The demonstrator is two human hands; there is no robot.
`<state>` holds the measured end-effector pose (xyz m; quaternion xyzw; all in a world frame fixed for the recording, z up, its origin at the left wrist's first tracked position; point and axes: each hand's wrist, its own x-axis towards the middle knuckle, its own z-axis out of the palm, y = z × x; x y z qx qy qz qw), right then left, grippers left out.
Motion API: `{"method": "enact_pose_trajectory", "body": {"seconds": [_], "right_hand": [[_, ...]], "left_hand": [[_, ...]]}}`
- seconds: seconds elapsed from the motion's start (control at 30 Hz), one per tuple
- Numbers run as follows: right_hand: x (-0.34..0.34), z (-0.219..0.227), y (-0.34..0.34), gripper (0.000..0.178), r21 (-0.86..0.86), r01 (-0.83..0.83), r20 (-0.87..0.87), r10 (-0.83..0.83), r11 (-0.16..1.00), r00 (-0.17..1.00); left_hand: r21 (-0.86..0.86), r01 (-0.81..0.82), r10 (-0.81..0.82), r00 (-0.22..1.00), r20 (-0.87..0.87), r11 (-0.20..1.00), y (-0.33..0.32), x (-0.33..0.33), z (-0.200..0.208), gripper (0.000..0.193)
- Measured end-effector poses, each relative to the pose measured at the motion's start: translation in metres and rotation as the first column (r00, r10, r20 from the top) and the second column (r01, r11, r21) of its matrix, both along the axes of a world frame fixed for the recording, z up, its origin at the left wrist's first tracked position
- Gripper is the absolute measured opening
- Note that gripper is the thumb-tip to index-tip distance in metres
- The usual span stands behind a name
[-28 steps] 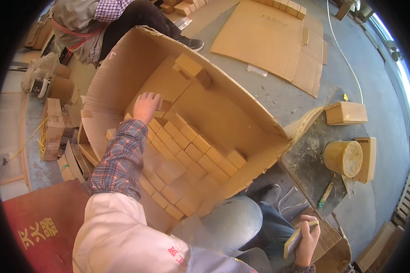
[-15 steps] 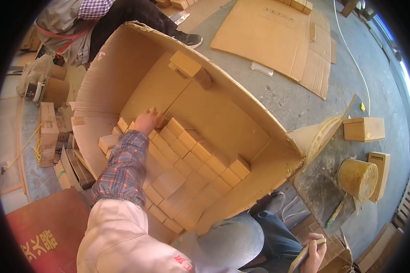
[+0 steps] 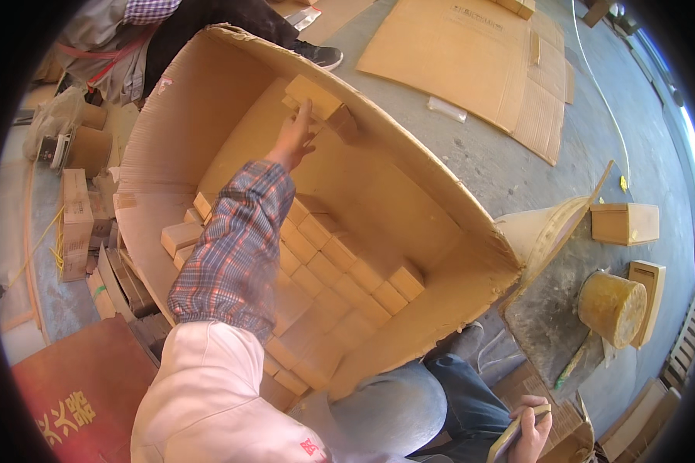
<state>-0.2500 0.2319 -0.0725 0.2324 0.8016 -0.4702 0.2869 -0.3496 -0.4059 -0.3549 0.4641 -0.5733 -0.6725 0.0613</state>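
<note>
My left hand [image 3: 292, 139], in a plaid sleeve, reaches deep into a large cardboard box [image 3: 162, 193]. Its index finger is stretched against a small brown carton [image 3: 314, 94] at the far end; the other fingers are apart and bent, with no grip visible. A darker carton side [image 3: 341, 123] shows beside that one. Under my forearm, rows of small cartons [image 3: 324, 272] line the bottom, partly hidden. At the lower right, my right hand [image 3: 529, 432] is closed around a flat object with a pale yellow edge [image 3: 510, 441], whose kind I cannot make out.
Past the box, a person's leg and black shoe [image 3: 319, 55] rest near its rim. A flattened cardboard sheet [image 3: 448, 69] lies on the floor. To the right stand a stained bucket [image 3: 611, 307] and a carton [image 3: 624, 224]; a red box [image 3: 85, 386] is at lower left.
My left hand has moved from the rows of small cartons up and farther into the box, to the carton at the far end. My right hand stays about where it was.
</note>
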Motion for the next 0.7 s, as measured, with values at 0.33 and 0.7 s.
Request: {"method": "enact_pose_trajectory", "body": {"seconds": [0.33, 0.7], "right_hand": [[0.005, -0.017, 0.017, 0.026, -0.126, 0.081, -0.030, -0.085, 0.989, 0.996], [-0.004, 0.007, 0.010, 0.031, -0.061, -0.003, 0.083, 0.008, 0.998, 0.997]], "left_hand": [[0.021, 0.186, -0.187, 0.972, 0.143, 0.982, -0.011, -0.052, 0.021, 0.071], [-0.255, -0.028, 0.068, 0.987, 0.147, 0.967, -0.005, -0.070, -0.004, 0.073]]}}
